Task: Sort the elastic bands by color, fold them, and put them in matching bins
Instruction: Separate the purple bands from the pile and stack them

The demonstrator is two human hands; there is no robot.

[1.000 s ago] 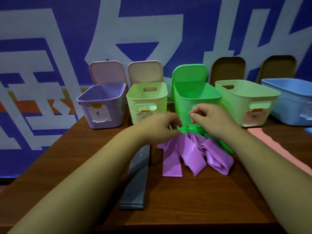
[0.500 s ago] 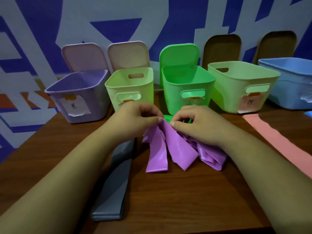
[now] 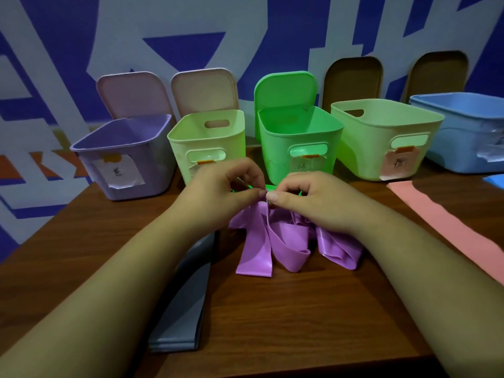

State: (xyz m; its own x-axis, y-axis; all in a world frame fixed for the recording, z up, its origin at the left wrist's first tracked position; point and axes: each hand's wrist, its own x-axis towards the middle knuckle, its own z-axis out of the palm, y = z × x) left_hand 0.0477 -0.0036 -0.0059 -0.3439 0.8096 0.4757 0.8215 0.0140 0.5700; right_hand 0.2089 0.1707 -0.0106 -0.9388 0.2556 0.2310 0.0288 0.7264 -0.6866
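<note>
A purple elastic band [image 3: 275, 241] hangs in loose loops in the middle of the wooden table [image 3: 300, 317]. My left hand [image 3: 221, 192] and my right hand [image 3: 308, 200] pinch its top edge side by side, thumbs nearly touching. A green band [image 3: 268, 187] peeks out behind my fingers, mostly hidden. A grey band [image 3: 185, 301] lies folded under my left forearm. A pink band [image 3: 450, 227] lies flat at the right. Behind stand a purple bin [image 3: 122, 156], a pale yellow-green bin [image 3: 212, 143], a bright green bin [image 3: 300, 143], a larger pale green bin [image 3: 381, 135] and a blue bin [image 3: 463, 132].
Open lids lean against the blue-and-white wall behind the bins. A blue scrap [image 3: 495, 181] shows at the right edge of the frame. The table's left edge runs diagonally past the purple bin; its front edge lies near the bottom of the frame.
My hands came together and lifted the purple band's top edge, covering most of the green band. The camera dipped and moved closer to the bins.
</note>
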